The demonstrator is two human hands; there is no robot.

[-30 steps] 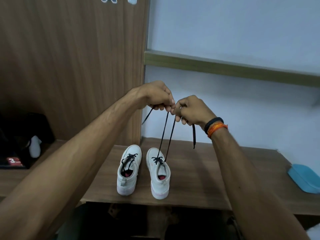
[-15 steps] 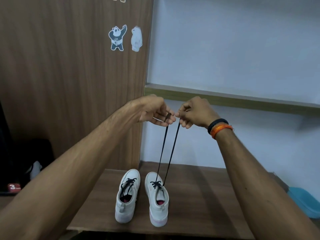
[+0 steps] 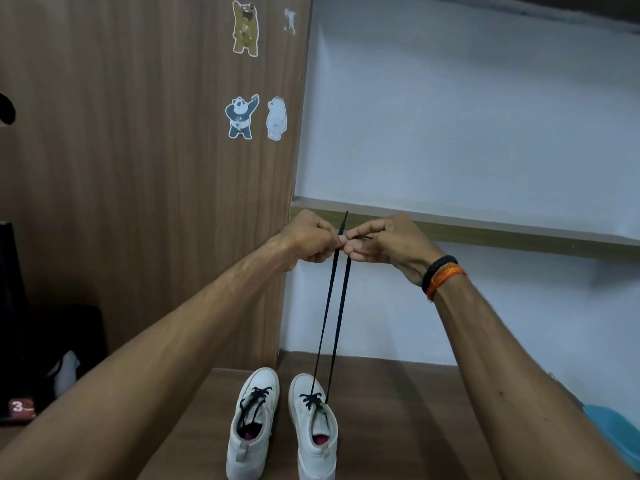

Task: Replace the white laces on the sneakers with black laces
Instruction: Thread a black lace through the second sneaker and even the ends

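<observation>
Two white sneakers stand side by side on the wooden table (image 3: pixel 408 410), toes pointing away from me. The left sneaker (image 3: pixel 252 424) has a black lace threaded through it. From the right sneaker (image 3: pixel 314 427) two strands of a black lace (image 3: pixel 334 317) rise taut, high above the table. My left hand (image 3: pixel 310 239) pinches one strand near its end. My right hand (image 3: pixel 384 242) pinches the other, fingertips almost touching the left hand's. One lace tip sticks up between the hands. No white laces are visible.
A wooden cabinet side (image 3: pixel 145 168) with bear stickers (image 3: pixel 239 116) stands at the left. A wall ledge (image 3: pixel 502 233) runs behind my hands. A blue container (image 3: pixel 616 434) sits at the table's right edge. Dark items fill the lower left shelf (image 3: pixel 41 375).
Both hands have drawn the lace ends higher above the right sneaker, so both strands now run taut and straight with no loose tails hanging. The camera has tilted up.
</observation>
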